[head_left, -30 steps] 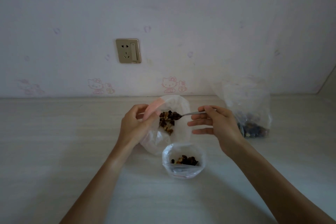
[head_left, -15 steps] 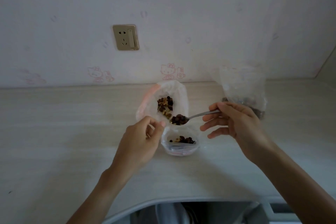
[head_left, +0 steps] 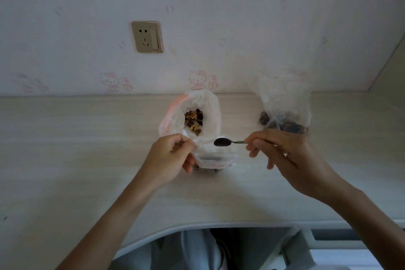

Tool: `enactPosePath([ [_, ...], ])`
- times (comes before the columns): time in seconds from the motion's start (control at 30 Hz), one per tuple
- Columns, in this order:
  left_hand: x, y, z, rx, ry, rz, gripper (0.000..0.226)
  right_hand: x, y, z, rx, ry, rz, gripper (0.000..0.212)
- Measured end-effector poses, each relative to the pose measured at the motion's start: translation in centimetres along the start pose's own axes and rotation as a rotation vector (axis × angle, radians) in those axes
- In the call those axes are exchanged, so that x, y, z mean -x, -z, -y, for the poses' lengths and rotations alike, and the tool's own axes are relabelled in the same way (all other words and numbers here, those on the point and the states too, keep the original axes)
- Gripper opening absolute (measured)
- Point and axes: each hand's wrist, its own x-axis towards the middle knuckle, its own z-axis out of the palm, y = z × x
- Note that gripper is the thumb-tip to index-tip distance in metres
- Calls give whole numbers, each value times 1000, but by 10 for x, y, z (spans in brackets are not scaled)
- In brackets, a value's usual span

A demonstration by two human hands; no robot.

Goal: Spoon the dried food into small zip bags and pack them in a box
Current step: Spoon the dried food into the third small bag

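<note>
My spoon dark grey. Food in clear bag brown and yellow, bag rim pink. Table pale wood stripes. Wall white, pink cats. Socket gold.

A room in a home
Cartoon-cat wallpaper, a brass wall socket, a pale wood-grain desk against it

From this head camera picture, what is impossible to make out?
- Contents of the small clear zip bag: hidden by the left hand and the bag's crumpled plastic.
- Whether the small metal spoon in the right hand holds food: its bowl shows only dark.
- What fills the clear plastic bag at the right: blurred, cloudy plastic.
- The packing box: none in view.
</note>
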Motion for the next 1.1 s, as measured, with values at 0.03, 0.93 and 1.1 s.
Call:
enactPosePath([
  [0.03,-1,2,1,-18,1,-6,21,0,2,0,49,38,9,27],
  [0.93,-104,20,0,-786,56,-220,64,-94,-58,-36,-705,-754,-153,33],
  [1.1,-104,18,17,-659,47,-150,65,-100,-65,-42,-684,-807,-246,32],
])
